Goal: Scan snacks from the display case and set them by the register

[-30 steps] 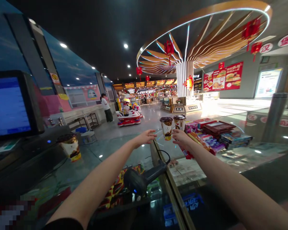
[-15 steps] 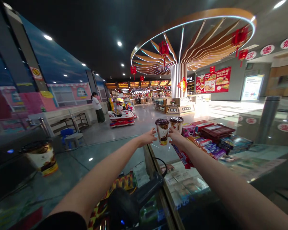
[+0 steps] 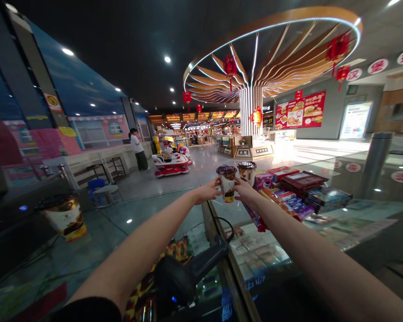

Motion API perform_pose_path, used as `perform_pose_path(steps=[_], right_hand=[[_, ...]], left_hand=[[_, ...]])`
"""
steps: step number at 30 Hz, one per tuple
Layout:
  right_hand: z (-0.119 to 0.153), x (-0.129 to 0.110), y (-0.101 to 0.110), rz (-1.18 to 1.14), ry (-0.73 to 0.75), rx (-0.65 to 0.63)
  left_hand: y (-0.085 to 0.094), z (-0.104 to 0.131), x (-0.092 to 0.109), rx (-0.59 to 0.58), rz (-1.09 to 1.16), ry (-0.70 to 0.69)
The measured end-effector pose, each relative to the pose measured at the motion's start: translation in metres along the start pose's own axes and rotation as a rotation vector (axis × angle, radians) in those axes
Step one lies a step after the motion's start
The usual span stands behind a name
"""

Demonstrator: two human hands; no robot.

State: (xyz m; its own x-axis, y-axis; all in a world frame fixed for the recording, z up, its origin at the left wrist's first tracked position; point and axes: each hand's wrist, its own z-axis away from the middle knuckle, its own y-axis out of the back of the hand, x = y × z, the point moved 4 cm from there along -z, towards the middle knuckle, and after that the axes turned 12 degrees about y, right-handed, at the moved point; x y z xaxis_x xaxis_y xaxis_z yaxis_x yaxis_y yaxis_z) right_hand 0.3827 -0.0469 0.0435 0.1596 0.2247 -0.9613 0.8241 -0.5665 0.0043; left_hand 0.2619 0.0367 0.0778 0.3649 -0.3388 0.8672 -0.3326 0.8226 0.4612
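Observation:
A lidded drink cup (image 3: pixel 227 184) with a white, brown and yellow print stands upright on the glass counter, between my two hands. My left hand (image 3: pixel 209 190) touches its left side, fingers curved along it. From the right, my right hand (image 3: pixel 244 188) has its fingers against the cup's other side. Just behind and to the right stands a second lidded cup (image 3: pixel 247 171), partly hidden by my right hand. Another such cup (image 3: pixel 66 219) is at the far left, away from both hands.
Packaged snacks (image 3: pixel 289 197) lie right of the cups. A black handheld scanner (image 3: pixel 188 273) on a stand rises in front of me, its cable (image 3: pixel 230 223) curving behind. Beyond the counter are a stool (image 3: pixel 106 191), a kiddie ride (image 3: pixel 171 164) and a standing person (image 3: pixel 138 150).
Both hands have closed in on the middle cup, and their fingers now meet its sides. The view has shifted slightly.

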Motion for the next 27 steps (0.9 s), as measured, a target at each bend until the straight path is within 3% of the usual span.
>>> perform_pose_path(steps=[12,18,27], right_hand=[[0.028,-0.013,-0.034,-0.049,-0.001,-0.144],[0.045,-0.03,-0.069,-0.148,0.001,-0.201],[0.075,-0.037,-0.124,-0.362,-0.152,-0.292]], left_hand=[[0.009,0.058,-0.01,-0.014,0.044,-0.036],[0.03,0.098,-0.018,0.095,0.006,-0.006],[0.061,0.152,-0.057,0.276,-0.114,-0.176]])
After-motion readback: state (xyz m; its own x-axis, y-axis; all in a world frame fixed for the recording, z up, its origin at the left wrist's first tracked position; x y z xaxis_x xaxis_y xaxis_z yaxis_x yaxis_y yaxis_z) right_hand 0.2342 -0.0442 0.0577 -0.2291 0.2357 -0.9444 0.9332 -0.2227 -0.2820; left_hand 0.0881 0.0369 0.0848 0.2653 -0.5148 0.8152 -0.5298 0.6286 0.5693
